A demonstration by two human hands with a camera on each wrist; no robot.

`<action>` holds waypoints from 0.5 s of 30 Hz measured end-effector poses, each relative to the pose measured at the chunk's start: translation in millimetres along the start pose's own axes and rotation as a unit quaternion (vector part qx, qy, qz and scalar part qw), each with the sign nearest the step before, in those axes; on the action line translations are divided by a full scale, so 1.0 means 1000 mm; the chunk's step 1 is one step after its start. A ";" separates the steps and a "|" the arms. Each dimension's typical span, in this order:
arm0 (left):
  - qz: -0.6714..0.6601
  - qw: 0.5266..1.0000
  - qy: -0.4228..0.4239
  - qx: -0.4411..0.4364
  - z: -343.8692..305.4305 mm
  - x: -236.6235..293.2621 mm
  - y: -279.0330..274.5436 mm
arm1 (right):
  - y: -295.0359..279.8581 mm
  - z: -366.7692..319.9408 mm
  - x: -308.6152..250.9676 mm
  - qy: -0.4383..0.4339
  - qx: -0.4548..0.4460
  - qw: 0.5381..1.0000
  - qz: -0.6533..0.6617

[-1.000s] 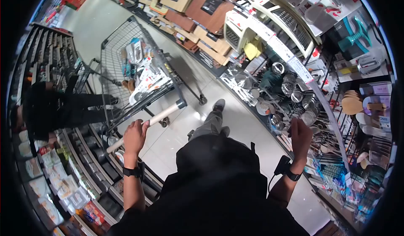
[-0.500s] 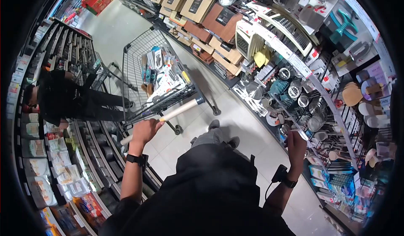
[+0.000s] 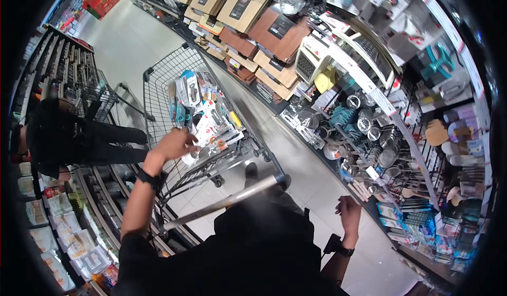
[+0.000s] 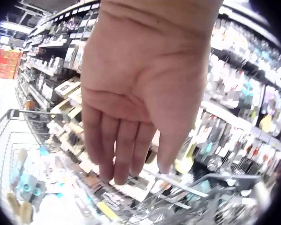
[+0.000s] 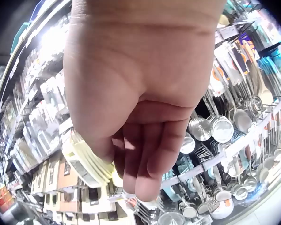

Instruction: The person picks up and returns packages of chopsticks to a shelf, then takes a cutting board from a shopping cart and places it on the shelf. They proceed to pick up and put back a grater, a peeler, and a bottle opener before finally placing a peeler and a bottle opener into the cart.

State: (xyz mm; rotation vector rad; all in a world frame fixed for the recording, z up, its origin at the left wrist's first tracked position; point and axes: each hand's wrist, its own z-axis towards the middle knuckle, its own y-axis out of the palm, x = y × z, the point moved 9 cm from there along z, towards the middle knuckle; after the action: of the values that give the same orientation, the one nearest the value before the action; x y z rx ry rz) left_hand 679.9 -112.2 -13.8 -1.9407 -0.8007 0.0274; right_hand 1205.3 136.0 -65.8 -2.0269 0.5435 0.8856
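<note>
My left hand [image 3: 175, 144] reaches over the near end of the wire shopping cart [image 3: 154, 79], just above its packaged goods [image 3: 211, 124]. In the left wrist view its palm and loosely extended fingers show, with nothing held. The cart's contents include white packs, teal-handled items [image 3: 183, 115] and brown wooden-looking ends [image 4: 25, 212]. Closer to my body lies the cart's handle bar [image 3: 224, 203], which neither hand grips. Away to the right, my right hand [image 3: 349, 214] hangs beside the utensil shelves with loosely bent fingers, holding nothing.
Hanging ladles and strainers [image 3: 369, 122] line the right shelves [image 3: 388, 103]. Cutting boards [image 3: 277, 27] are stacked further up. At left, a person in dark clothes [image 3: 79, 132] stands beside another cart [image 3: 97, 103], near shelves of packaged goods [image 3: 66, 217]. Pale floor tiles [image 3: 119, 29] stretch ahead.
My left hand has left the cart's handle bar and moved forward over the goods. The cart now sits closer to my body. My right hand has lowered, and its fingers have loosened.
</note>
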 end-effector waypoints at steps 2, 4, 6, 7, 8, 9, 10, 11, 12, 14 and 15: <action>0.003 0.999 -0.034 0.011 0.047 -0.065 0.015 | 0.027 -0.005 -0.011 -0.014 -0.057 0.998 -0.030; -0.012 0.998 -0.053 0.006 0.096 -0.140 0.054 | 0.042 -0.009 -0.023 0.012 -0.075 0.995 -0.058; -0.089 0.991 -0.094 0.027 0.142 -0.226 0.110 | 0.056 -0.010 -0.023 0.074 -0.090 0.993 -0.020; -0.076 0.985 -0.144 0.053 0.159 -0.258 0.135 | 0.065 -0.008 -0.030 0.082 -0.088 0.992 -0.033; -0.069 0.980 -0.174 0.073 0.170 -0.268 0.144 | 0.077 -0.006 -0.048 0.037 -0.079 0.996 0.005; -0.061 0.973 -0.203 0.091 0.175 -0.272 0.152 | 0.085 -0.005 -0.065 -0.006 -0.068 0.997 0.044; -0.072 0.974 -0.199 0.080 0.182 -0.266 0.168 | 0.100 -0.004 -0.073 0.001 -0.124 0.992 0.024; 0.000 0.966 -0.233 0.114 0.189 -0.261 0.166 | 0.113 -0.005 -0.081 -0.013 -0.138 0.990 0.004; 0.074 0.948 -0.269 0.150 0.195 -0.258 0.160 | 0.129 -0.002 -0.094 -0.050 -0.159 0.986 -0.005; 0.055 0.948 -0.295 0.104 0.211 -0.264 0.174 | 0.160 -0.002 -0.096 -0.058 -0.204 0.977 -0.014; 0.047 0.946 -0.316 0.060 0.214 -0.273 0.187 | 0.171 -0.003 -0.097 -0.058 -0.192 0.979 -0.032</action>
State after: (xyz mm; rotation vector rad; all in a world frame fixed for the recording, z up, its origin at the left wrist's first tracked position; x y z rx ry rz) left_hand 489.5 -144.0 -357.0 -1.8605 -1.0862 0.7721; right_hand 1032.6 43.9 -81.2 -2.3013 0.2523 1.1290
